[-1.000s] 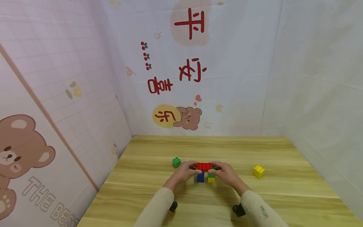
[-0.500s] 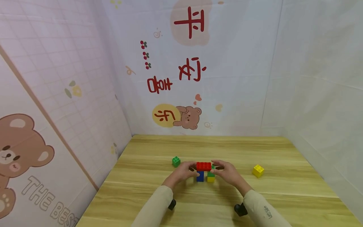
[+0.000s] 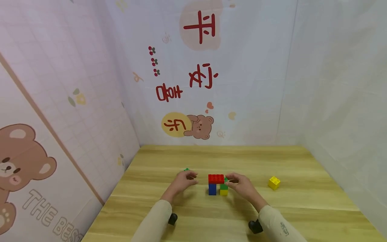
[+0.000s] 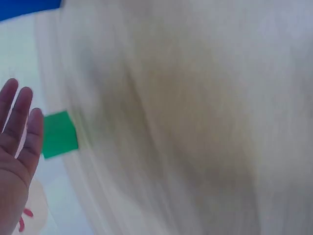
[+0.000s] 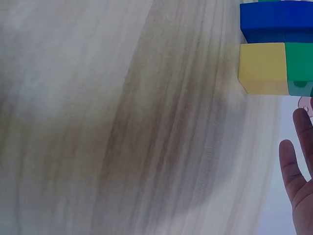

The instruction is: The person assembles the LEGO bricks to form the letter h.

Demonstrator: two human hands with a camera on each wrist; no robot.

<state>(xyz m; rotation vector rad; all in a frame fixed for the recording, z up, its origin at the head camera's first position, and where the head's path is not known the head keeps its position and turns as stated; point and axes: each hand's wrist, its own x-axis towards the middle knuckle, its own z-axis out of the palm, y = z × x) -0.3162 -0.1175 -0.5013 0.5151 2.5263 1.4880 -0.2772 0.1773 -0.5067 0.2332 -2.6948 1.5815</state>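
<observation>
The red brick point(image 3: 216, 178) lies between left hand point(image 3: 182, 181) and right hand point(image 3: 242, 185).

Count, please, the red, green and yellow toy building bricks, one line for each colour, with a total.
Red: 1 (long red brick)
Green: 2 (loose green brick, stacked green brick)
Yellow: 2 (stacked yellow brick, loose yellow brick)
Total: 5
</observation>
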